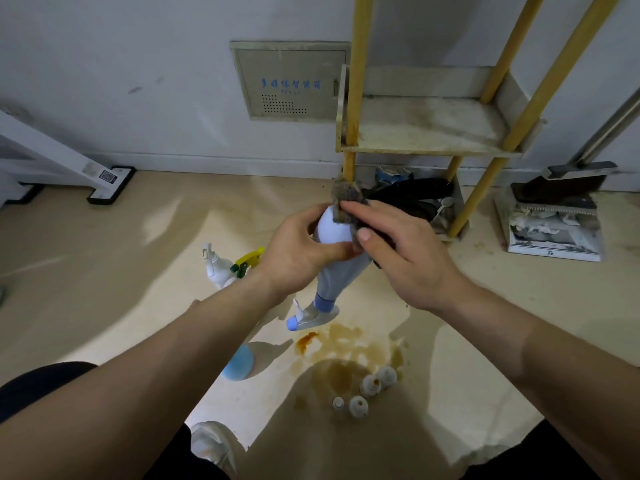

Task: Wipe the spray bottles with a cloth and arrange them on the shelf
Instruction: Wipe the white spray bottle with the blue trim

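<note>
At the far left, by the wall, a white stand (107, 183) sits on the beige floor (104, 271). Right of it, two more bottles are on the floor close together: a white bottle (216, 266) and one with a yellow trigger (248, 258). Nearer to me, a round blue thing (239, 367) shows partly behind my forearm; I cannot tell what it is.

My left hand (298, 251) is in the air in the middle of the view, its fingers and thumb curled round the pale blue spray bottle (332, 233). The bottle is upside down, base up and nozzle pointing at the floor. A brown stain (349, 358) spreads on the floor under it, with a few small white caps (374, 386) near the stain.

A grey cloth (346, 197) lies against the bottle's base. My right hand (408, 258) holds the cloth, fingers laid over it and thumb pressing it to the bottle.

Behind the hands is the shelf (426, 129) with yellow posts; its upper board is dusty and bare, and dark clutter lies on the lower board. Further right, a dustpan (554, 233) rests on the floor by the wall
</note>
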A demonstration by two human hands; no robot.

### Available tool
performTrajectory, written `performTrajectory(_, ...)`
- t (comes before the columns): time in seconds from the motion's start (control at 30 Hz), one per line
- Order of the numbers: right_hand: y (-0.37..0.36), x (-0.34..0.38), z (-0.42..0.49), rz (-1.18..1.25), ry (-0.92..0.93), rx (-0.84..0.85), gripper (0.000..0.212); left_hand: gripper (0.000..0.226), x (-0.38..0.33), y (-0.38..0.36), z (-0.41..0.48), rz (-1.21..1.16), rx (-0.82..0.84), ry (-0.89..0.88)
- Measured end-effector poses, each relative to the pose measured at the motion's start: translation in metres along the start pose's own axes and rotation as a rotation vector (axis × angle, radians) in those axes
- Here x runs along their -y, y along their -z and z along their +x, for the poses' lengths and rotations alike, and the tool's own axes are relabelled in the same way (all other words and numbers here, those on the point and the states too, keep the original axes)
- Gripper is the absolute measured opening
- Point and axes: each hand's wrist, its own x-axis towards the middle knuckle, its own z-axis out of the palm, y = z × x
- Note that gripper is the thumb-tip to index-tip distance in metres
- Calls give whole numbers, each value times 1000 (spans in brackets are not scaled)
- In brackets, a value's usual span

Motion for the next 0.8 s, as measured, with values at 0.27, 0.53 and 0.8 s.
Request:
performTrajectory(0.27,8,3,4,35,-11,79,43,51,-3,4,4,99,37,-7)
performTrajectory(0.53,13,-11,5,244,-317,3,43,45,-1,3,2,-42,15,25)
performTrajectory(0.8,4,4,1,-79,101,13,39,27,-1,-2,3,-110,30,79)
